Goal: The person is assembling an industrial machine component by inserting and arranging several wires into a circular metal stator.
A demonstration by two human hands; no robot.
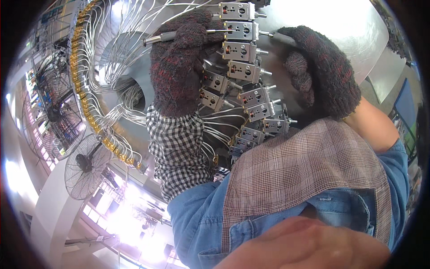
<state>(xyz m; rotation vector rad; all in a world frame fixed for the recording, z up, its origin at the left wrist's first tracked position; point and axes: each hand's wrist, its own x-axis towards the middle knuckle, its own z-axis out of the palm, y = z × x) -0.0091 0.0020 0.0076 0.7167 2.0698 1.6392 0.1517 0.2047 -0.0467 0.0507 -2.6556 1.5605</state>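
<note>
As I watch, my left hand (179, 65) pinches a screwdriver (160, 38) across a block (244, 33).
The block sits near the stack's (244, 71) top, my right hand (326, 67) beside it; whether those fingers pinch, I cannot tell.

The person wears dark knitted gloves flecked with red, the left glove (174, 76) and the right glove (333, 71) alike. A puckered black-and-white checked oversleeve (177, 141) covers the left forearm; a brown plaid apron (291, 170) overlies a blue shirt (192, 224) — denim-like, with visible stitching.
</note>
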